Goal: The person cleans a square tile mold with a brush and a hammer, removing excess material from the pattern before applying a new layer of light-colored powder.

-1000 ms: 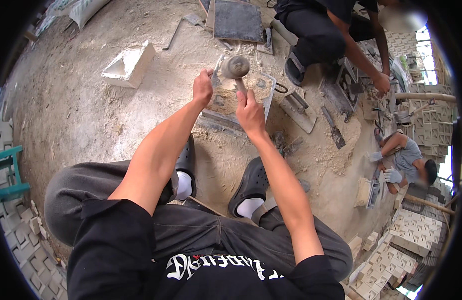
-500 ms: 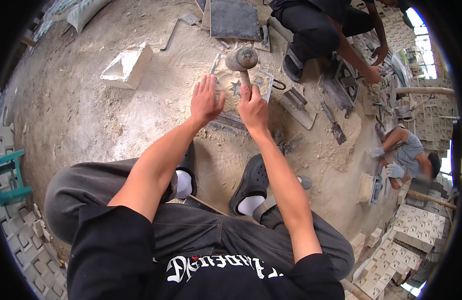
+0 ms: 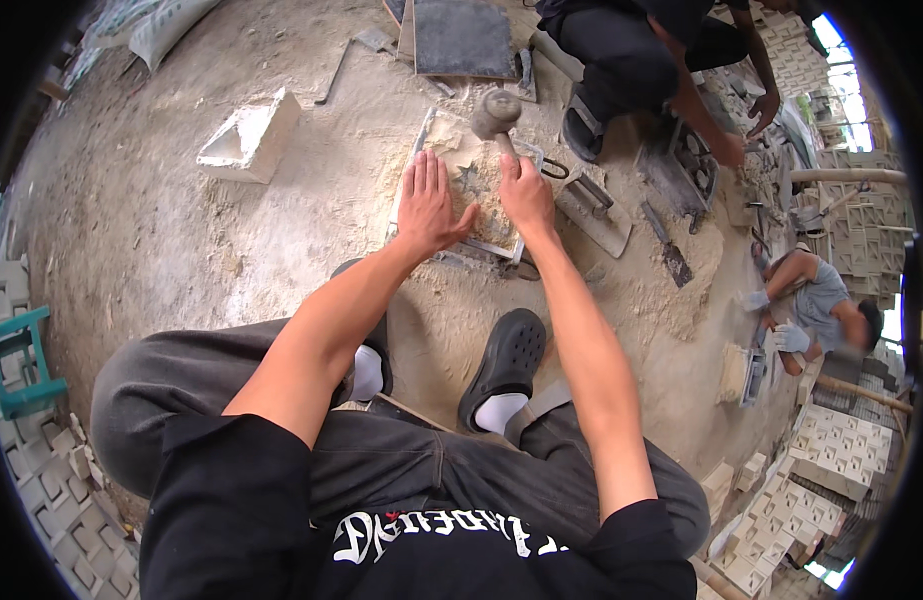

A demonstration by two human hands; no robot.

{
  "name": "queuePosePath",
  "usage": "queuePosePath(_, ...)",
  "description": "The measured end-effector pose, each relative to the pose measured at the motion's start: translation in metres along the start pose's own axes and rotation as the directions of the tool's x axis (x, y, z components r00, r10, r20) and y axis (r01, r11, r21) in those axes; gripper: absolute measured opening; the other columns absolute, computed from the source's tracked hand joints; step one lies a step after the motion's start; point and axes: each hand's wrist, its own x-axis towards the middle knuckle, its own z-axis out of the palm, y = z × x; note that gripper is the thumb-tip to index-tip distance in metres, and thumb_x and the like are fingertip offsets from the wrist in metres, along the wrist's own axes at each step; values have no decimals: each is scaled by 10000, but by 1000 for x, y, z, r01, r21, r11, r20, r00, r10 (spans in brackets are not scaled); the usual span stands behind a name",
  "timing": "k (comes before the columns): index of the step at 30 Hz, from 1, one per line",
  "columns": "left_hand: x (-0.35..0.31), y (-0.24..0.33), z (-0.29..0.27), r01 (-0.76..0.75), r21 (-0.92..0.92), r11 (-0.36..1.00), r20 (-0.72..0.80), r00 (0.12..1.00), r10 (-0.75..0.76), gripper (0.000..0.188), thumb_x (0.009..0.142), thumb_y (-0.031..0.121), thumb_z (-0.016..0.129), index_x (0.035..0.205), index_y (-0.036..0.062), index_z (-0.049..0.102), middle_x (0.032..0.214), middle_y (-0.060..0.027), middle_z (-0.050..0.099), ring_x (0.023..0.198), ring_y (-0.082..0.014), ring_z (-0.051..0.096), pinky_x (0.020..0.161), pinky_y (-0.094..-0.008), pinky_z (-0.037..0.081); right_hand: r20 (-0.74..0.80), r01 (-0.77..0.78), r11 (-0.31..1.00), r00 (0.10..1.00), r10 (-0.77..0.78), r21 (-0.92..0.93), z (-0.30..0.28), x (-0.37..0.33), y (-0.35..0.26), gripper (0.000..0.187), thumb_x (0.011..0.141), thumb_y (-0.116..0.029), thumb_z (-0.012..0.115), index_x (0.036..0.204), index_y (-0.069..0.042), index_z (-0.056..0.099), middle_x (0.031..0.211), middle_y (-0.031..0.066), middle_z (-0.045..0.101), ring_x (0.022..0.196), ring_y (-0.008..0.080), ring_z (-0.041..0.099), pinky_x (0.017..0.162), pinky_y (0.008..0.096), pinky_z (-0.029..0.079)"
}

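A rubber-headed mallet [image 3: 496,113] is held by its handle in my right hand [image 3: 527,196], its head over the far right part of a shallow metal mould [image 3: 499,248]. Pale sandy material fills the mould, and a dark star-shaped piece [image 3: 468,176] shows in the middle of it. My left hand [image 3: 429,208] lies flat over the left side of the mould with its fingers stretched out. A metal loop handle [image 3: 556,168] sticks out at the mould's right side.
Right of the mould lie a plastering trowel [image 3: 593,215] and a scraper [image 3: 669,250]. A hollow pale block [image 3: 251,138] sits at left, a dark board [image 3: 465,40] beyond. One co-worker [image 3: 631,70] crouches at far right; another [image 3: 816,300] works further right. Patterned blocks [image 3: 836,450] are stacked there.
My left hand has come down to the right onto the mould's left side. My right hand has shifted right and slightly nearer with the mallet. More of the mould's sandy surface shows.
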Motion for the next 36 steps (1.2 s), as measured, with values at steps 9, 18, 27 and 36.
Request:
queuePosePath(9, 13, -1, 5, -14, 13, 1000, 21, 1000, 14, 992, 921, 663, 407, 1521, -104, 219, 1617, -259, 189, 1531, -351, 111, 1244, -443, 62, -24, -42, 998, 999, 43, 49, 2, -12, -16, 424, 1003, -479, 456, 1030, -78, 592, 805, 272, 684, 810, 500, 659, 701, 580, 509)
queuePosePath(18, 24, 2, 3, -22, 11, 1000, 28, 999, 21, 999, 920, 659, 427, 1520, -109, 205, 1613, -265, 191, 1526, -356, 127, 1242, -443, 73, -121, -19, 998, 992, 27, 67, -2, -32, 2, 428, 1009, -478, 442, 1032, -87, 615, 792, 258, 690, 815, 497, 663, 708, 585, 510)
queuePosePath(27, 32, 3, 5, -57, 52, 997, 15, 998, 56, 1013, 926, 684, 386, 1524, -109, 188, 1618, -263, 177, 1528, -352, 126, 1241, -444, 69, -54, -115, 993, 992, 117, 39, -10, -8, 11, 494, 1009, -479, 424, 1070, -30, 619, 951, 297, 686, 955, 492, 649, 829, 574, 492)
queuePosePath(36, 93, -18, 14, -1, 119, 993, 41, 999, -3, 1067, 928, 779, 219, 1540, -91, 140, 1630, -252, 129, 1533, -339, 63, 1250, -443, 62, 33, -209, 969, 978, 207, 131, -36, 29, 15, 551, 990, -542, 456, 969, -29, 654, 842, 208, 685, 796, 374, 676, 730, 472, 510)
